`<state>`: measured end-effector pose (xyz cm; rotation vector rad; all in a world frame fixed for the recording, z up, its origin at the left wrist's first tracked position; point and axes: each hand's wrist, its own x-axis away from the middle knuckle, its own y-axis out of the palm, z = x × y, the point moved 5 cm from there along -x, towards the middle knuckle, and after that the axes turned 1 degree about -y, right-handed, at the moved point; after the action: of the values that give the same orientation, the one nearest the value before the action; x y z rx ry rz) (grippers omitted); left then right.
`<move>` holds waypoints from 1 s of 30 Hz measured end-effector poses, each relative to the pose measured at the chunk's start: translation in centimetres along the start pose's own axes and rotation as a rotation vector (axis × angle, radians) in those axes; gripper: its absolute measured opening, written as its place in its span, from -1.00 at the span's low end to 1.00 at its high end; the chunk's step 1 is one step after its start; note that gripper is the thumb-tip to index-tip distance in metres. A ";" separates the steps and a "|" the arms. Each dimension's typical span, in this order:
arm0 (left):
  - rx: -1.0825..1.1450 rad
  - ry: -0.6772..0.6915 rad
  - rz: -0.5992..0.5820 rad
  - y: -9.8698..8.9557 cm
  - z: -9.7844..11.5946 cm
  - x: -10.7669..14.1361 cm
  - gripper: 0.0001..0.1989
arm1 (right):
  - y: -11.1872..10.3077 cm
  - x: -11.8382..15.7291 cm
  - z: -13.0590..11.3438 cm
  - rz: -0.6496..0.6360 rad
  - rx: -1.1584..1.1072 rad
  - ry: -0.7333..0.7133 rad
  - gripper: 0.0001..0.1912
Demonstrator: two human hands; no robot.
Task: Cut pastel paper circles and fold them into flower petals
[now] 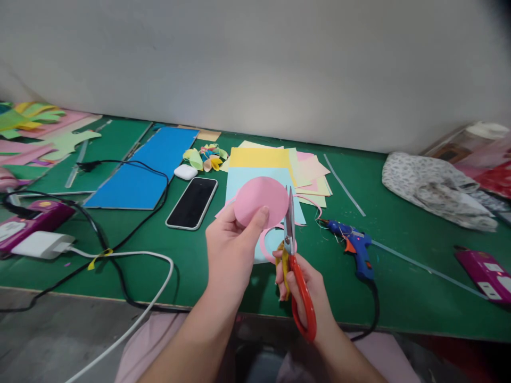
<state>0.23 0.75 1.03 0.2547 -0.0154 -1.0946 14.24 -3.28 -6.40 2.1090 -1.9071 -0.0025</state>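
"Green tabletop (187, 279), with a pale grey wall (255, 69) behind it. Where's the piece being worked on?"

"Round pink paper disc (259, 198), held up over a light-blue paper sheet (255, 172) near the middle."

"And the 2 hands?"

"Left hand (233, 247) pinches the disc, thumb on top, fingers underneath. Right hand (315, 287) is curled round the metal scissors with red-and-yellow handles (294, 252). Their blades point away from the person, narrowly parted, alongside the disc's right edge. I cannot tell whether they touch it."

"What's closest?"

"1 thin pink paper ring (262, 246), just below the disc, partly behind the scissors. Beyond the disc is a yellow paper sheet (259, 157)."

"Farther out?"

"To the left, a black-screened smartphone in a pale case (192, 203), then a flat blue rectangular board (147, 167). To the right, a blue glue gun with an orange trigger (359, 247); past it, a crumpled white patterned cloth (427, 189)."
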 end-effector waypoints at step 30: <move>0.088 0.076 0.075 -0.5 0.8 -0.5 -0.50 | 0.2 0.0 0.2 -0.004 -0.017 0.059 -0.40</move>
<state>-0.55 0.86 1.73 0.3719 -0.0054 -1.0099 13.99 -3.37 -6.51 2.0788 -1.8622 0.0415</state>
